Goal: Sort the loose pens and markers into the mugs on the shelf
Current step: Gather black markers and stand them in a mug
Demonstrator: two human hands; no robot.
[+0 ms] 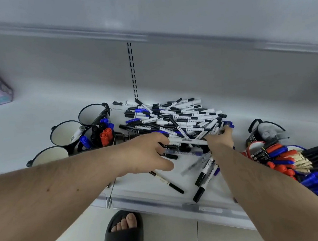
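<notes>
Pens (175, 118) lie heaped on the shelf (37, 120), mostly pointing left-right. Left hand (148, 154) and right hand (221, 138) each grip pens at the heap's near edge. One mug (95, 135) holds upright markers.

loose pen heap (175, 118) beside mugs (66, 135)

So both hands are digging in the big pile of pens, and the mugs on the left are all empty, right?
Not quite. Both hands, left and right, are in the pen pile, but the mugs aren't all empty: the head view shows one left mug holding red, blue and black markers. The white-lined mugs beside it look nearly empty.
</notes>
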